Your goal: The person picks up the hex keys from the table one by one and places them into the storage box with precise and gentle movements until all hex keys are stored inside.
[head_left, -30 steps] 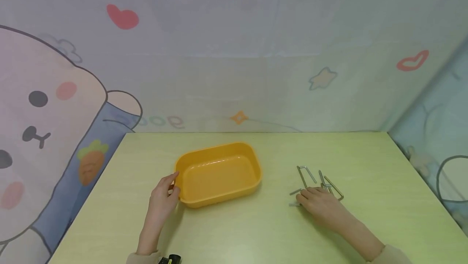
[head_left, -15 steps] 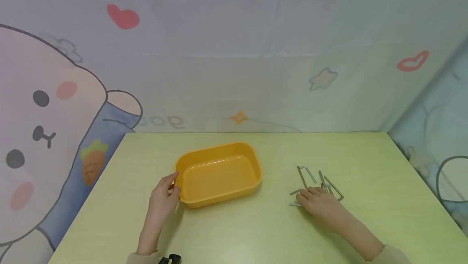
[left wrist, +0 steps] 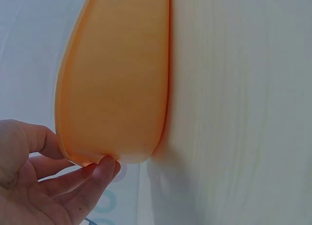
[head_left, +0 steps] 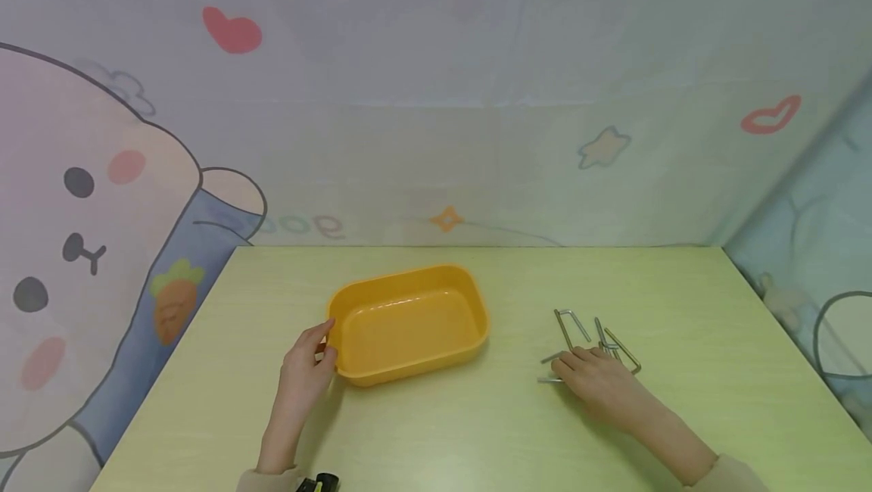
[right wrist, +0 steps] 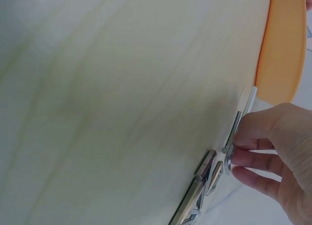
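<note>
A yellow plastic tray (head_left: 409, 367) with raised walls stands on the table, left of the middle. My left hand (head_left: 306, 367) holds it by its left end; the left wrist view shows thumb and fingers about the rim of the tray (left wrist: 114, 79). On the right, my right hand (head_left: 602, 386) is low over several bent metal rods (head_left: 625, 348), silver and brass-coloured. Thumb and fingertips of the right hand (right wrist: 273, 152) pinch a silver rod (right wrist: 228, 161) close to the tabletop. Part of the pile is hidden beneath this hand.
The pale wooden table (head_left: 443, 431) ends at a patterned cloth backdrop (head_left: 436, 98) behind and at the sides. A small black object (head_left: 327, 483) shows at the lower edge near the left sleeve (head_left: 267, 481).
Both hands, the tray and the metal rods stay essentially where they were. The cloth on the left has shifted a little, and the head view has moved very slightly.
</note>
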`<state>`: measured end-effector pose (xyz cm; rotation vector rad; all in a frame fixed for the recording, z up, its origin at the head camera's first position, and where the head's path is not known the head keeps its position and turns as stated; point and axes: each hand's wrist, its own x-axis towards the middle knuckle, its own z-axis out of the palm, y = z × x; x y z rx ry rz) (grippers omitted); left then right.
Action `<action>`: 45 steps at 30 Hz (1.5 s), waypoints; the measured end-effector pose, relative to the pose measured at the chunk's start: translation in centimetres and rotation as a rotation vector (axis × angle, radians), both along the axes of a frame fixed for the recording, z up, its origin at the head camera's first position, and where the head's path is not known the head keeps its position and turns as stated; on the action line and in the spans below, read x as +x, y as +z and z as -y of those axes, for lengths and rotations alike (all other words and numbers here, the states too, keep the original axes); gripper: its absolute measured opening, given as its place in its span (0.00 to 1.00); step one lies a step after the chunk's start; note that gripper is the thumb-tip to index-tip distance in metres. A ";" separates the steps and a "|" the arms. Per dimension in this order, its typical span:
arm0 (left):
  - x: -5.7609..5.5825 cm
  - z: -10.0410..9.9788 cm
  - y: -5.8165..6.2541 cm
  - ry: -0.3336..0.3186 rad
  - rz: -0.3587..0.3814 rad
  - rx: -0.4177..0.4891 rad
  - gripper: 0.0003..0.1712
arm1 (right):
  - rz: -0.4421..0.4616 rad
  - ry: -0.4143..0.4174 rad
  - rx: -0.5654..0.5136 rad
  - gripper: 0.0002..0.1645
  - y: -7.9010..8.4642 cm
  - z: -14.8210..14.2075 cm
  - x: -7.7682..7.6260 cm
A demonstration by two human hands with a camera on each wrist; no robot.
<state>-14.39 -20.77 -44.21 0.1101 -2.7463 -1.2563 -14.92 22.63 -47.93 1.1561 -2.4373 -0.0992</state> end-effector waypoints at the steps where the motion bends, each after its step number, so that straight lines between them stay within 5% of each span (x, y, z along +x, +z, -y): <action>1: 0.0 0.0 0.0 0.001 0.002 -0.001 0.27 | 0.001 -0.001 0.000 0.14 0.0 0.0 0.0; 4: 0.0 -0.1 0.0 0.000 0.008 0.001 0.27 | 0.009 -0.012 0.007 0.03 0.2 0.1 0.0; 8: -0.1 -0.2 -0.1 -0.002 0.004 0.007 0.27 | 0.002 -0.016 0.009 0.14 0.4 0.3 0.0; 17: -0.3 -0.1 -0.4 -0.004 -0.002 0.002 0.27 | 0.018 -0.022 0.018 0.20 1.2 0.5 -0.1; 45: -0.2 -0.3 -0.3 -0.004 -0.010 0.006 0.27 | 0.023 -0.030 0.095 0.19 4.0 2.3 -1.0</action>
